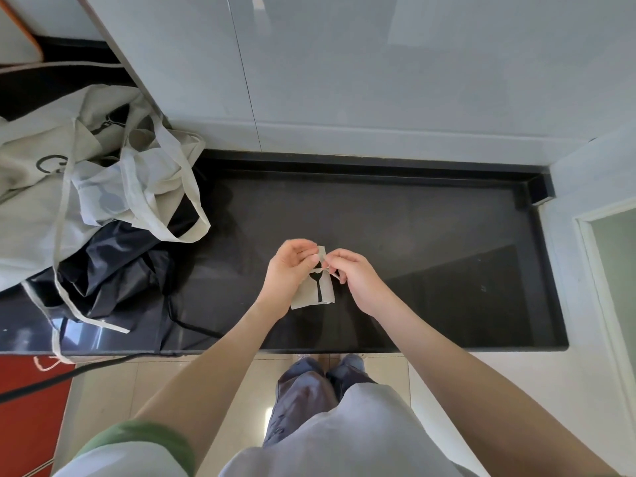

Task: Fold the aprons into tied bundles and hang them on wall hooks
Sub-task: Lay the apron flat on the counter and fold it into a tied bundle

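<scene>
Glossy tabletop: bundle may be slid askew when tie is pulled. At left, pile of aprons, well apart. Folds may be sprung open if knot is left slack. Bundle set between hands, below fingertips; strap at its top pinched by left hand and right hand

Bright daylight, glossy glare, fisheye edges.

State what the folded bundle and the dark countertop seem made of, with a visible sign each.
The folded bundle looks like matte beige cloth: it holds soft folds. The countertop is probably polished black stone, given glossy reflections.
</scene>
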The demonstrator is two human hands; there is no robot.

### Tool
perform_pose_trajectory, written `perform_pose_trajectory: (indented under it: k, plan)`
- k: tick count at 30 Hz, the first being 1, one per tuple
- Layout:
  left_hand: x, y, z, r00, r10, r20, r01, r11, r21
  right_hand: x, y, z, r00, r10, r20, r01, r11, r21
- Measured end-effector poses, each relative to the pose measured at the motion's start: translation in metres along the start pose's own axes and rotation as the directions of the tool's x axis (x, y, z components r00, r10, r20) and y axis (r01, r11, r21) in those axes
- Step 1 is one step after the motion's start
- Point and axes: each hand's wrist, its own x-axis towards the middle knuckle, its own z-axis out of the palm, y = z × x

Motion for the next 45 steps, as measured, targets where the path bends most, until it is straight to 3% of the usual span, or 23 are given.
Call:
perform_pose_trajectory:
  k: [2,6,11,15,17,20,23,26,30,34,36,37,39,41,43,45]
  plan:
    - [-0.002,0.003,0.003,0.999,0.027,-0.020,-0.026,0.999,0.042,0.002,-0.002,0.001,1.000,0.015,-0.012,-0.015,1.000,0.004]
    - [-0.004,0.004,0.007,1.000,0.009,-0.001,-0.008,0.948,0.319,0.004,-0.001,0.002,1.000,0.002,0.007,-0.001,0.999,-0.055]
    - [-0.002,0.003,0.010,0.999,-0.039,-0.022,0.045,0.888,0.458,0.005,0.004,0.002,1.000,0.009,-0.027,-0.011,0.998,-0.057]
    - [-0.004,-0.003,0.010,0.999,0.008,0.042,-0.031,0.816,0.578,0.001,0.005,0.003,0.999,0.013,-0.037,-0.013,1.000,0.014]
    - [-0.008,-0.005,0.011,0.999,0.019,0.029,-0.032,0.837,0.547,-0.003,0.005,0.005,1.000,-0.003,0.031,0.001,0.998,0.066]
    - [-0.006,0.003,0.014,0.997,-0.075,-0.006,0.070,0.890,0.451,-0.006,0.004,0.005,0.993,-0.025,0.113,0.013,0.995,0.100]
    - [-0.002,0.009,0.010,0.988,-0.130,0.079,0.088,0.912,0.401,-0.003,0.004,-0.002,0.995,-0.067,0.067,0.064,0.997,0.048]
    - [-0.004,0.015,0.003,0.975,-0.178,0.132,0.143,0.961,0.238,0.000,0.006,-0.012,0.987,-0.158,-0.016,0.153,0.974,-0.168]
    - [-0.004,0.019,0.000,0.957,-0.174,0.231,0.132,0.973,0.188,0.002,0.011,-0.023,0.967,-0.237,0.089,0.242,0.761,-0.602]
    - [-0.005,0.020,-0.001,0.962,-0.157,0.222,0.099,0.962,0.253,0.003,0.007,-0.025,0.953,-0.251,0.172,0.295,0.621,-0.727]
    - [-0.004,0.020,-0.002,0.967,-0.143,0.210,0.083,0.959,0.270,0.005,0.005,-0.024,0.957,-0.252,0.146,0.279,0.653,-0.704]
    - [-0.004,0.020,-0.002,0.968,-0.134,0.210,0.074,0.959,0.272,0.005,0.005,-0.024,0.962,-0.255,0.099,0.257,0.717,-0.648]
    - [-0.004,0.019,-0.002,0.972,-0.120,0.203,0.059,0.956,0.287,0.004,0.003,-0.027,0.970,-0.236,-0.063,0.192,0.897,-0.397]
    - [-0.003,0.017,-0.002,0.974,-0.123,0.190,0.059,0.948,0.311,0.002,0.004,-0.034,0.967,-0.189,-0.170,0.149,0.964,-0.222]
    - [-0.002,0.017,-0.001,0.972,-0.128,0.195,0.058,0.943,0.328,0.000,0.008,-0.043,0.979,-0.184,-0.083,0.136,0.905,-0.404]
    - [-0.001,0.018,0.000,0.970,-0.130,0.205,0.050,0.933,0.355,0.000,0.014,-0.046,0.988,-0.135,0.080,0.154,0.748,-0.646]
